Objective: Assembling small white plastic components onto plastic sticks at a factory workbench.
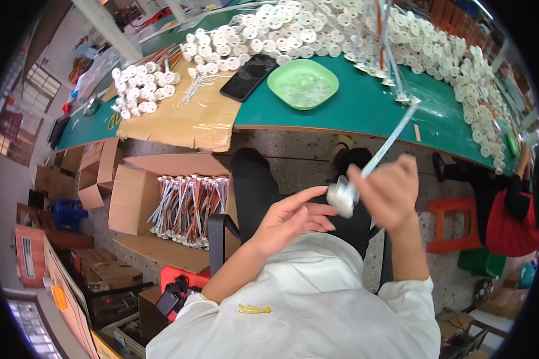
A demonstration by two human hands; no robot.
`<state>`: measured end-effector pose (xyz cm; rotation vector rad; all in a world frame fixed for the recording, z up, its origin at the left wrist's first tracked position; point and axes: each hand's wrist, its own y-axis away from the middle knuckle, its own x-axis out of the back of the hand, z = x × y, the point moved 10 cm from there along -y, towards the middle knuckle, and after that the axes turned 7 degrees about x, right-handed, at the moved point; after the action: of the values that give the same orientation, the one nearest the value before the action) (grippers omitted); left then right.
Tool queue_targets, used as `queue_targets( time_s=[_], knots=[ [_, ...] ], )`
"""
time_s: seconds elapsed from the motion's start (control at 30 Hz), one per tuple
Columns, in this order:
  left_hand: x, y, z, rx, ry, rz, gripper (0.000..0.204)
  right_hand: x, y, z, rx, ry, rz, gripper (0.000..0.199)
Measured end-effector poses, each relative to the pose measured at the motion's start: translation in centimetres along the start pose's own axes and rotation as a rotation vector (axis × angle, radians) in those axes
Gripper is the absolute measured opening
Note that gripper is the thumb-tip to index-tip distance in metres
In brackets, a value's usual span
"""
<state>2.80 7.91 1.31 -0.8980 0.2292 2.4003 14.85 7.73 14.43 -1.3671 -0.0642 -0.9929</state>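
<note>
From my remote seat I see the green desk (347,116) spanning the upper part of the view. A thick heap of white round pieces (269,39) runs along its far edge and curls down its right side. On the floor before its near edge, toward the left, an open carton (129,197) holds rows of wired pieces (191,206). A cardboard sheet (179,127) covers the left stretch of the near edge and carries a smaller pile of pieces (141,93). Inward from the middle of that edge sit a pale green tray (305,106) and, on its left, a dark phone (248,78).

I judge that a single piece is being worked by hand, perhaps its wires being set or straightened; the next move seems to call for the left fingers to steady the head.

The hands are apart, over the lap and short of the near edge. The right hand (389,192) is blurred but looks closed on a pale bunch of wires (395,133) slanting up past that edge. The left hand (284,224) is loosely spread. Between them lies the white head (341,200), beside the left fingertips; I cannot tell whether they touch.
</note>
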Motion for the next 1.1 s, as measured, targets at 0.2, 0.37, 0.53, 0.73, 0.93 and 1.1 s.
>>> queue_targets(
  time_s=[0.2, 0.37, 0.53, 0.73, 0.93, 1.1],
  knots=[
    [-5.6, 1.5, 3.4, -0.155, -0.141, -0.401, 0.032, 0.6, -0.3, -5.4, 0.102, -0.192, 0.158, 0.029],
    [-5.0, 3.5, 6.3, -0.3, -0.296, -0.225, 0.029, 1.5, -0.7, -3.2, -0.127, -0.595, 0.377, 0.031],
    [-3.3, 5.5, 8.5, -0.458, -0.628, 0.005, 0.031, -0.2, -2.1, -5.1, -0.069, -0.775, 0.417, 0.028],
    [-2.1, 6.4, 8.7, -0.475, -0.709, 0.059, 0.034, -2.0, -2.3, -5.9, -0.187, -0.808, 0.414, 0.025],
    [-1.3, 6.6, 8.8, -0.411, -0.733, 0.026, 0.035, -3.5, -2.5, -5.3, -0.217, -0.994, 0.347, 0.022],
    [-0.4, 7.0, 8.8, -0.477, -0.66, -0.016, 0.031, -5.5, -3.0, -5.0, -0.229, -1.181, 0.266, 0.022]
  ],
)
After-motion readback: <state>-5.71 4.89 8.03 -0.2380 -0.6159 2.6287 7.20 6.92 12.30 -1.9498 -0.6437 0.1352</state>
